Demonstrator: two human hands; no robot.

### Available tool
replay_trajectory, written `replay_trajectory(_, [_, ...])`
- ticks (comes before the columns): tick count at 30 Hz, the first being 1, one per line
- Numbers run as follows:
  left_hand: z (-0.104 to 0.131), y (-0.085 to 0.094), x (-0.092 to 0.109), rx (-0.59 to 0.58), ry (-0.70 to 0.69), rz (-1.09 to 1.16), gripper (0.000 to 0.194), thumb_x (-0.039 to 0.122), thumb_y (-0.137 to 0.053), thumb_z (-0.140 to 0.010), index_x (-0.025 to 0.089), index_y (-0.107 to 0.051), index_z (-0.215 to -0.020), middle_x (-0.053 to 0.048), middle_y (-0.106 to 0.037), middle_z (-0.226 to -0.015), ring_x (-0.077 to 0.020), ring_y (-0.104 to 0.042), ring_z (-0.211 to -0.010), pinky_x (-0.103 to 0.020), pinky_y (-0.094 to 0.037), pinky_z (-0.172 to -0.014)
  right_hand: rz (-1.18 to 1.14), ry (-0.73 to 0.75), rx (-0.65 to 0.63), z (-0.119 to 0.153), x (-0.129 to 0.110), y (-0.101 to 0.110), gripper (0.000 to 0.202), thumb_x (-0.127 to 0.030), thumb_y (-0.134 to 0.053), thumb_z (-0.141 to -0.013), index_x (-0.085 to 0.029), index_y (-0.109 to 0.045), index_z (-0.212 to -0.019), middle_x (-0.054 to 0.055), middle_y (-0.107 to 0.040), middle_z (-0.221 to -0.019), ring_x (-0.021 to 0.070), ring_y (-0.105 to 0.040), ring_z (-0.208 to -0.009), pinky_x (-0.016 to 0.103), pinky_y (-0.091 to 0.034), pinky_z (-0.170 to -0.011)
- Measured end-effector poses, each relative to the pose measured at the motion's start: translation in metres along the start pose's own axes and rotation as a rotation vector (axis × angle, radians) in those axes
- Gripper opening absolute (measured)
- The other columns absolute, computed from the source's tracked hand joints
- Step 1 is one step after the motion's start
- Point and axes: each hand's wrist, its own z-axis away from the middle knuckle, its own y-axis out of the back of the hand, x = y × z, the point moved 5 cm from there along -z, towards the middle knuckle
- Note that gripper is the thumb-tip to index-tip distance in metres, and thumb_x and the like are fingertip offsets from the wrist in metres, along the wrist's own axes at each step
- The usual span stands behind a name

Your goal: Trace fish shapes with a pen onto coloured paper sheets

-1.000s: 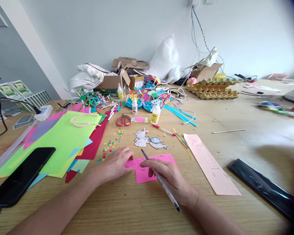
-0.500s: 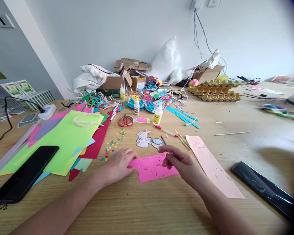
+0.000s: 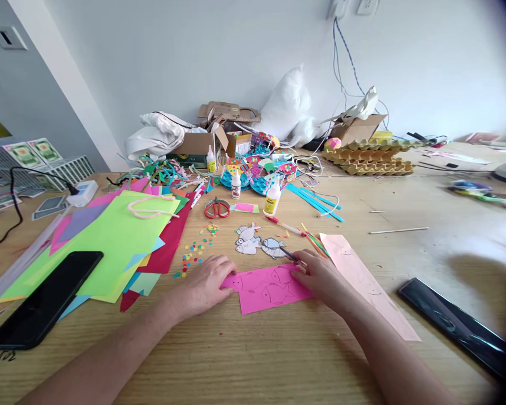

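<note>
A bright pink paper strip with fish outlines drawn on it lies on the wooden table. Its left end is pinched between the fingers of my left hand. At its right end rests my right hand, fingers closed on a dark pen whose tip points up and left. Just beyond the strip are several white paper fish cutouts. A pale pink strip with faint fish drawings lies right of my right hand.
Coloured paper sheets and a black phone lie at left. Red-handled scissors, a glue bottle and dotted confetti are beyond my hands. A glossy black object is at right. Egg trays stand near the wall.
My right hand has lowered onto the right end of the pink strip, and the pen has tipped flatter. More of the drawn fish show. My left hand stays at the strip's left end.
</note>
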Motion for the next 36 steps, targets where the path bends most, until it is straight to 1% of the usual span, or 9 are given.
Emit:
replay_trajectory(5, [0.0, 0.0, 0.001, -0.006, 0.005, -0.008, 0.021, 0.024, -0.052, -0.082, 0.022, -0.053, -0.103, -0.001, -0.053, -0.105, -0.017, -0.049, -0.101, -0.027, -0.038, -0.086, 0.032, -0.018, -0.015, -0.001, 0.003, -0.002, 0.012, -0.022, -0.049, -0.073, -0.018, -0.06, -0.075, 0.005, -0.06, -0.079, 0.0177, -0.056, -0.071, 0.026, -0.038, -0.059])
replay_trajectory(9, [0.001, 0.002, 0.004, -0.008, 0.005, -0.017, 0.021, 0.023, -0.051, -0.082, 0.022, -0.054, -0.103, -0.002, -0.053, -0.105, -0.0171, -0.048, -0.102, -0.028, -0.038, -0.087, 0.038, -0.016, -0.012, 0.0, 0.002, -0.002, 0.011, -0.02, -0.047, -0.073, -0.02, -0.056, -0.067, 0.003, -0.058, -0.073, 0.0167, -0.055, -0.068, 0.026, -0.037, -0.06])
replay_trajectory(11, [0.001, 0.002, 0.005, -0.013, 0.012, -0.02, 0.021, 0.022, -0.051, -0.082, 0.022, -0.054, -0.103, -0.002, -0.052, -0.105, -0.0174, -0.049, -0.101, -0.028, -0.039, -0.086, 0.036, -0.009, -0.006, 0.0, 0.0, -0.002, 0.011, -0.019, -0.047, -0.073, -0.02, -0.056, -0.068, 0.003, -0.058, -0.075, 0.0166, -0.055, -0.069, 0.026, -0.038, -0.061])
replay_trajectory(15, [-0.001, 0.002, 0.007, -0.005, 0.019, 0.001, 0.018, 0.02, -0.051, -0.081, 0.021, -0.054, -0.099, -0.002, -0.053, -0.103, -0.0174, -0.049, -0.101, -0.028, -0.039, -0.086, 0.028, -0.007, 0.004, 0.0, -0.003, -0.001, 0.012, -0.022, -0.049, -0.072, -0.019, -0.059, -0.079, 0.004, -0.058, -0.079, 0.0171, -0.055, -0.072, 0.027, -0.039, -0.062])
replay_trajectory(19, [-0.001, 0.002, 0.008, 0.011, 0.023, 0.012, 0.016, 0.017, -0.051, -0.08, 0.02, -0.055, -0.095, -0.002, -0.054, -0.101, -0.0167, -0.05, -0.1, -0.027, -0.039, -0.086, 0.029, -0.007, -0.008, -0.001, -0.004, -0.001, 0.011, -0.023, -0.05, -0.072, -0.019, -0.06, -0.076, 0.003, -0.058, -0.077, 0.0165, -0.054, -0.068, 0.026, -0.038, -0.058])
replay_trajectory(24, [0.0, 0.003, 0.011, -0.001, 0.034, 0.025, 0.015, 0.014, -0.05, -0.08, 0.02, -0.054, -0.094, -0.002, -0.054, -0.101, -0.0162, -0.05, -0.1, -0.027, -0.039, -0.087, 0.024, 0.017, -0.015, 0.0, -0.005, -0.002, 0.011, -0.02, -0.048, -0.072, -0.019, -0.059, -0.07, 0.004, -0.058, -0.077, 0.0157, -0.053, -0.067, 0.026, -0.037, -0.059])
replay_trajectory(30, [-0.001, 0.003, 0.014, -0.027, 0.045, 0.032, 0.021, 0.025, -0.056, -0.079, 0.02, -0.053, -0.099, -0.004, -0.053, -0.105, -0.0185, -0.049, -0.103, -0.029, -0.039, -0.087, 0.012, 0.037, -0.031, -0.001, -0.003, -0.005, 0.014, -0.027, -0.052, -0.073, -0.019, -0.06, -0.082, 0.004, -0.058, -0.083, 0.0167, -0.054, -0.071, 0.026, -0.039, -0.06])
replay_trajectory(32, [-0.002, 0.003, 0.015, -0.035, 0.053, 0.011, 0.024, 0.027, -0.06, -0.077, 0.019, -0.053, -0.098, -0.004, -0.053, -0.105, -0.0198, -0.049, -0.102, -0.03, -0.04, -0.088, 0.012, 0.038, -0.039, -0.001, -0.001, -0.006, 0.013, -0.027, -0.052, -0.074, -0.019, -0.06, -0.081, 0.004, -0.058, -0.083, 0.0164, -0.054, -0.07, 0.026, -0.039, -0.06])
replay_trajectory(36, [-0.003, 0.004, 0.018, -0.035, 0.067, -0.002, 0.024, 0.025, -0.06, -0.075, 0.018, -0.054, -0.097, -0.005, -0.054, -0.104, -0.0205, -0.049, -0.101, -0.03, -0.04, -0.086, 0.01, 0.049, -0.054, -0.002, 0.0, -0.009, 0.01, -0.025, -0.052, -0.074, -0.019, -0.06, -0.076, 0.003, -0.058, -0.08, 0.0163, -0.054, -0.07, 0.025, -0.039, -0.061])
